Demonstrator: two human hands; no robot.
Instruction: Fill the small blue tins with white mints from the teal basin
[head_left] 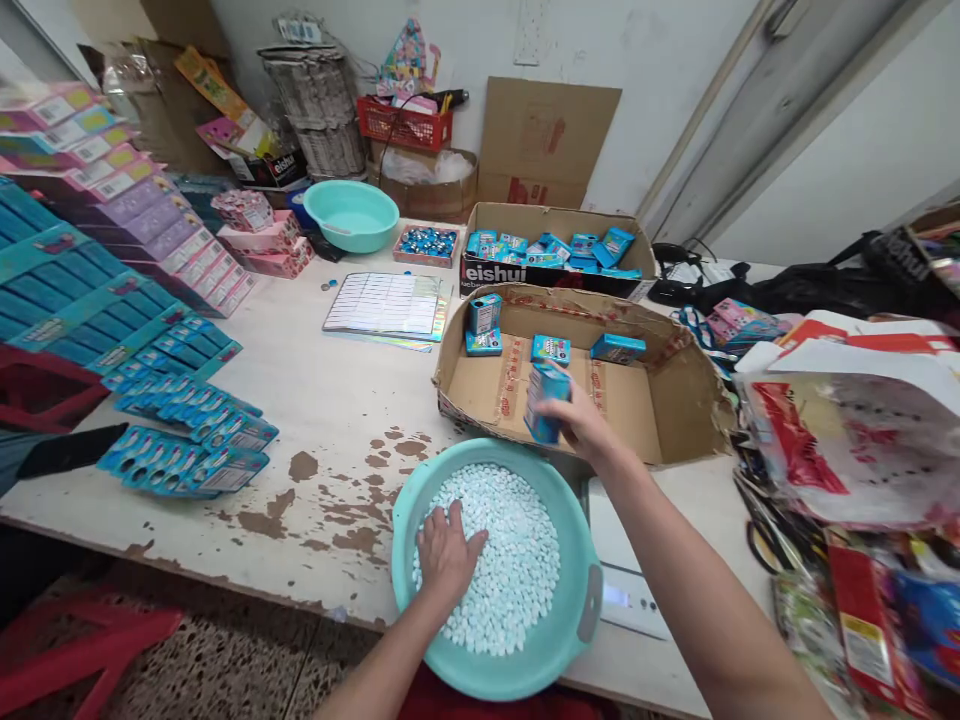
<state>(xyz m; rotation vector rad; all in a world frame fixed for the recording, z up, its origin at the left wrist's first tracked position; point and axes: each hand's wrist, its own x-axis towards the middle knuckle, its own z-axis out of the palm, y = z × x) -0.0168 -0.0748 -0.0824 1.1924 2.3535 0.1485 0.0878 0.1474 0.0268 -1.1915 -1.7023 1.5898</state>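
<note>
My left hand (pixel 448 552) rests with spread fingers on small white pieces that look like candies (pixel 510 580). They fill much of a turquoise basin (pixel 592 520) close in front of me. My right hand (pixel 581 412) grips a small blue box (pixel 547 400) above the near edge of an open cardboard box (pixel 637 405). Several more small blue boxes lie or stand in that carton, such as one blue box (pixel 551 349) just beyond the held one. The fingertips behind the held box are partly hidden.
Stacked blue packs (pixel 202 440) stand on the left. A second carton (pixel 555 285) of blue packets, a red tray (pixel 426 246) of shiny blue pieces, printed sheets (pixel 386 303) and another turquoise bowl (pixel 352 215) are farther back. A scale (pixel 630 600) sits by the basin; plastic bags (pixel 847 440) crowd the right.
</note>
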